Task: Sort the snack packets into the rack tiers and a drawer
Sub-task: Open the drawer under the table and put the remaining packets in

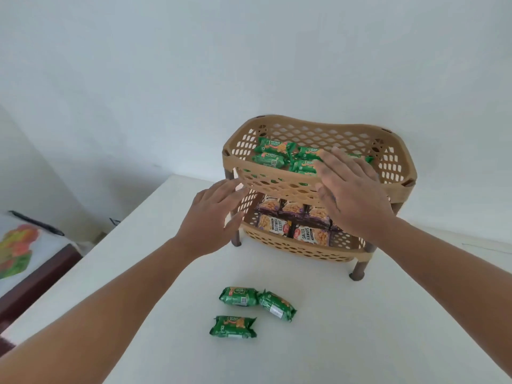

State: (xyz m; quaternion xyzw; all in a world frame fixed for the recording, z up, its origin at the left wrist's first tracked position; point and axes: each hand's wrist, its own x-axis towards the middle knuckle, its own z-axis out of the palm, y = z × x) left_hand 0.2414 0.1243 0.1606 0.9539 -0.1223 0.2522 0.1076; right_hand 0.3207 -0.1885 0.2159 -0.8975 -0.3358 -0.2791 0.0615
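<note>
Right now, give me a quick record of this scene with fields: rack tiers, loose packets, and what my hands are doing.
Top tier: the rack's upper basket holds green biscuit packets.
Bottom tier: the lower basket holds salted peanut packets.
Loose on table: three green packets lie on the white table, in front of the rack.
Left hand: open, empty, near the rack's left front edge.
Right hand: open, empty, over the upper basket's front.
Drawer: none in view.
</note>
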